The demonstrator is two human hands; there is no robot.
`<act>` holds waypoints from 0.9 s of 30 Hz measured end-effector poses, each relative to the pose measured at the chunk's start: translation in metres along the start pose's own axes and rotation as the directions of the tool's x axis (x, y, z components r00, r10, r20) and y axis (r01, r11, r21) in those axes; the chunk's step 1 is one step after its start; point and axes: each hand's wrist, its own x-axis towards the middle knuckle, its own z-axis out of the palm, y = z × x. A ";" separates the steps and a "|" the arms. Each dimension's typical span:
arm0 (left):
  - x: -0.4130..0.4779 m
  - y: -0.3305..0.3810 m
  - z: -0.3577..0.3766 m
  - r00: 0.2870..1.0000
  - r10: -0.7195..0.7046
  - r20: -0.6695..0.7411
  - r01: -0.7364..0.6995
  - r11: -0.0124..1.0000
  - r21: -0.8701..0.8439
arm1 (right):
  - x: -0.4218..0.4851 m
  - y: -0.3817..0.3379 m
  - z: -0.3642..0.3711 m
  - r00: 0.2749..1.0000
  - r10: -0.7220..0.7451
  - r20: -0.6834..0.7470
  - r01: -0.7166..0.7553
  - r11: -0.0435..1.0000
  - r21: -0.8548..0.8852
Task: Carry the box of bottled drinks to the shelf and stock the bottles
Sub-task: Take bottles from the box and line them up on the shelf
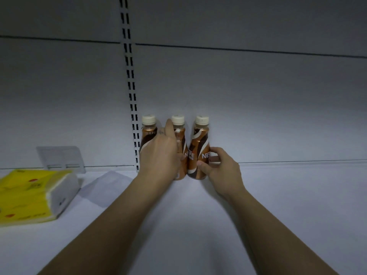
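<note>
From a yellow tissue pack lying at the shelf's left, I see my left hand wrapped around the left bottle and middle bottle, while my right hand pinches the right bottle, all upright against the back panel.

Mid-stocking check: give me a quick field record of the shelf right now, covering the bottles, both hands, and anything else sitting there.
bottles on shelf: three, upright, in a row against the back panel
left bottle: partly hidden behind the left hand
middle bottle: left hand wrapped around it
right bottle: right hand gripping its lower body
caps: cream, all on
shelf: white, bare to the right of the bottles
other item: yellow tissue pack lying at far left
box: not in view
</note>
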 end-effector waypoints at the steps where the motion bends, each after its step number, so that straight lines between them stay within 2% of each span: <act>1: 0.000 0.000 0.000 1.000 0.002 -0.007 -0.002 1.000 -0.005 | 0.000 0.000 0.000 1.000 -0.001 -0.002 0.001 1.000 0.003; 13: -0.002 -0.006 -0.005 0.999 0.000 -0.042 -0.002 0.999 -0.036 | -0.002 -0.004 0.010 1.000 -0.001 0.019 0.001 1.000 0.019; 19: -0.003 -0.005 -0.008 0.999 -0.005 -0.046 0.003 0.999 -0.045 | -0.002 -0.007 0.005 0.999 0.028 0.039 -0.026 0.999 -0.040; 23: -0.007 0.004 -0.012 0.995 0.024 -0.093 -0.029 0.999 -0.043 | -0.007 -0.023 -0.012 0.994 0.038 0.099 -0.019 0.982 -0.186; 27: -0.020 0.025 -0.008 0.972 0.236 0.014 -0.233 0.966 -0.113 | -0.023 -0.043 -0.056 0.998 -0.044 0.052 0.063 0.885 -0.460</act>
